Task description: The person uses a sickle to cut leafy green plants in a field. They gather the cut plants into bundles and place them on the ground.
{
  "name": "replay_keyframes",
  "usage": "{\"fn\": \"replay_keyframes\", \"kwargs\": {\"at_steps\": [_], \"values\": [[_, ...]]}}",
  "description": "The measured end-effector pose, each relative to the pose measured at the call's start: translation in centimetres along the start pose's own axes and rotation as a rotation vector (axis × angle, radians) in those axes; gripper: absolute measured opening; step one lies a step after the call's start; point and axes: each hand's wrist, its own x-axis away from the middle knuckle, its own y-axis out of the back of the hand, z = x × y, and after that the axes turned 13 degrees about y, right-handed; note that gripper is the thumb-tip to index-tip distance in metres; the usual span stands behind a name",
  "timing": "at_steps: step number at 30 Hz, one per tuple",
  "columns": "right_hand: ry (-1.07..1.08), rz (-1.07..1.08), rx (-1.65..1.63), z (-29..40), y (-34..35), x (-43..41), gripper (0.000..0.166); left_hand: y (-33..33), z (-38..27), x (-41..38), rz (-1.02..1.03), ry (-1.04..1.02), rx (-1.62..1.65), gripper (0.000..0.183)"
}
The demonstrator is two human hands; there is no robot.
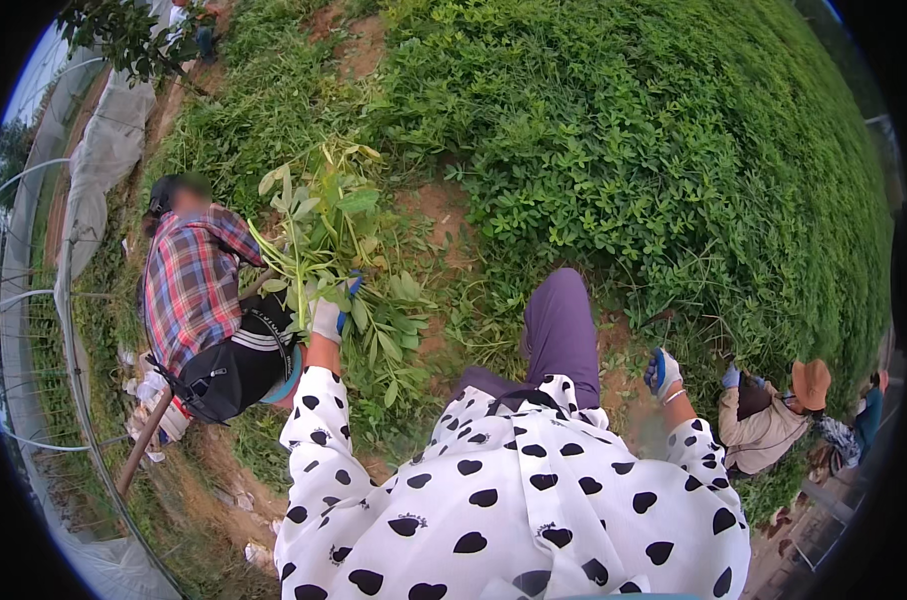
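Note:
My left hand [329, 316], in a white work glove with blue coating, grips a bundle of uprooted leafy green plants [311, 217]. Pale stems stick out above the fist, and leafy ends hang down on its right side. Out to the right, my right hand [663, 373] wears the same kind of glove, with its fingers curled. Whether anything is inside that fist is not clear. A thin dark brown object [659, 316] shows just beyond it at the edge of the low leafy crop [611, 165]; grass partly hides it.
Close on my left, a person in a plaid shirt [191, 277] bends low, beside a wooden pole [144, 439]. Another person in an orange hat [768, 420] crouches at the right. Plastic sheeting on hoops [108, 142] runs along the left. Bare soil [438, 214] shows between the plants.

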Motion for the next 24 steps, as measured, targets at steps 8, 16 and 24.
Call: {"fn": "replay_keyframes", "kwargs": {"at_steps": [8, 16, 24], "values": [[-0.107, 0.009, 0.102, 3.1, -7.7, -9.3, 0.018, -0.5, -3.6, -9.6, -0.106, -0.107, -0.537, 0.033], [-0.103, 0.241, 0.209, 15.0, -23.3, -15.4, 0.018, -0.9, -15.3, -20.8, -0.305, -0.149, -0.32, 0.028], [0.068, 0.224, 0.118, 24.0, -35.9, -15.6, 0.019, -1.7, -23.7, -31.9, -0.273, -0.127, 0.391, 0.022]]}}
